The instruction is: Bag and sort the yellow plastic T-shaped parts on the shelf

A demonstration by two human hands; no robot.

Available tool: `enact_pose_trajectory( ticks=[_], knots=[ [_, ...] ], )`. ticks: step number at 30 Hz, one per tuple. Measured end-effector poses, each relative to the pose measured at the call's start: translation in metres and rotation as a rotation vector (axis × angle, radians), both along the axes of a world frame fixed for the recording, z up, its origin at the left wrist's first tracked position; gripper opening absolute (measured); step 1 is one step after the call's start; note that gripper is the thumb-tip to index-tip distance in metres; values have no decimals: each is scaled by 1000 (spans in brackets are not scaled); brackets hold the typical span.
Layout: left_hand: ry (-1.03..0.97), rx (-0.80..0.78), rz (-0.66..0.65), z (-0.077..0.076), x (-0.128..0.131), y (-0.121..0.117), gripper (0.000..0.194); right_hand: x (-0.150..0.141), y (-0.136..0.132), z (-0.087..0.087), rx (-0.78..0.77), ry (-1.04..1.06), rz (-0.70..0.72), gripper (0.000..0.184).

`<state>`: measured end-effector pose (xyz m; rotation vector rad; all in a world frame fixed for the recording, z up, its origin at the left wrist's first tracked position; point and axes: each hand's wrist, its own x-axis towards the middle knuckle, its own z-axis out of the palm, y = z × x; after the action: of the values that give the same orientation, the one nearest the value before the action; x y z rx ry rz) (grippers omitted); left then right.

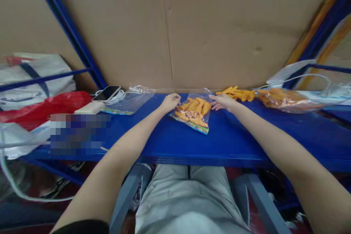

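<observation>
Handling bag [196, 127] left of orange pile [245, 95] | curling left hand [171, 102] narrowly by edge away from pile, unable to say if pinching | spreading right hand [222, 101] loosely at pile-side edge | best going gently, avoiding spilling

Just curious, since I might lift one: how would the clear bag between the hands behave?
The clear bag probably flops, its film looking thin and see-through. The orange pieces inside likely shift and slump, since they lie jumbled.

A workshop, apparently: blue framed bench [170, 142], cardboard wall [219, 25]
</observation>
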<state>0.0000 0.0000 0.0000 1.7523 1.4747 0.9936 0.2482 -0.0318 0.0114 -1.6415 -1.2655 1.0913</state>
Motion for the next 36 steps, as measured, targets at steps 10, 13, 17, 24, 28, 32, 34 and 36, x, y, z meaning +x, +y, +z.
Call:
enact_pose_trajectory(
  ticks=[10, 13, 17, 24, 28, 32, 34, 36],
  knots=[
    [23, -158, -18, 5, -2, -4, 13, -3, -3, -5, 22, 72, 45, 20],
    [-52, -143, 45, 3, -4, 0, 5, -6, -5, -4, 51, 79, 43, 27],
    [-105, -139, 72, -1, -5, 8, 12, -6, -1, -8, 78, 154, 67, 26],
    [-149, -203, 67, -3, -8, 12, 14, -6, 3, -9, 61, 232, 103, 26],
    [-175, -238, 29, -1, -11, 11, 9, -7, -1, -5, 0, 239, 136, 31],
    [-131, -224, 9, 0, -10, 9, 21, -7, -3, -3, -43, 246, 160, 28],
    [-128, -206, 13, 0, -10, 9, 22, -7, -4, -3, -58, 248, 177, 25],
    [-144, -194, 17, -1, -9, 9, 22, -8, -5, -2, -58, 236, 189, 23]
  ],
)
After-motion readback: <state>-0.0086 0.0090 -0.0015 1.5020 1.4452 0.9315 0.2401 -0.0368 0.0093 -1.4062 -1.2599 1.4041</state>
